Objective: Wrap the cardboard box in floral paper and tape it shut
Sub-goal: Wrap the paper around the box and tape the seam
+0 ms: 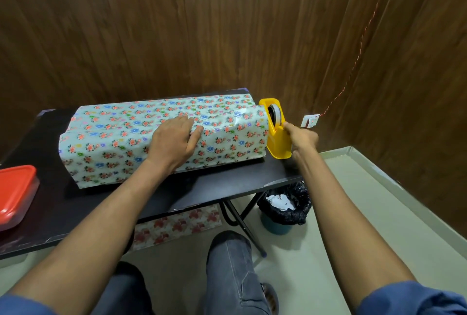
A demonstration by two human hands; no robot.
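While the left hand (174,141) lies flat, fingers straight and spread, on top of the one wrapped box (161,138), pressing the floral paper (106,148) down along its overlapping seam, the right hand (302,138) reaches to the single yellow tape dispenser (275,133). Its fingers are curled at the dispenser's cutter end; whether they pinch a tape end cannot be told. One roll of tape (274,114) sits in the dispenser, which stands just beside the box's right end, touching or nearly touching the paper.

The box lies lengthwise across the black table (214,188), fully covered on the sides in view, with the paper standing open past both ends. One red-lidded container (15,193) rests at the table's left edge, well apart from the box.

Below the table, one spare sheet of floral paper (177,226) lies on the floor, and one bin lined with a black bag (284,207) stands beside the table legs, with white scraps inside. Two knees in grey trousers show at the bottom. One wall socket (309,121) with a red cord sits on the wood-panelled wall.
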